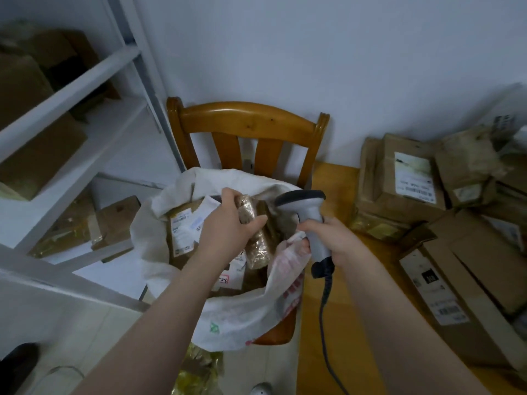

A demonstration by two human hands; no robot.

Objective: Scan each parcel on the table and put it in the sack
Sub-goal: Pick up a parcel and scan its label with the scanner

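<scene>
Your left hand (pixel 228 226) clenches a small brown taped parcel (pixel 256 243) over the white woven sack (pixel 233 317); your right hand (pixel 330 240) grips the grey scanner (pixel 306 206). The sack's slack rim could deflect your drop.

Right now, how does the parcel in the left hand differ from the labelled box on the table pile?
The held parcel is small, oblong and wrapped in shiny film; the labelled box is bigger, plain cardboard. The held parcel is gripped by the left hand over the sack; the labelled box lies on other boxes. Both are brownish.
</scene>
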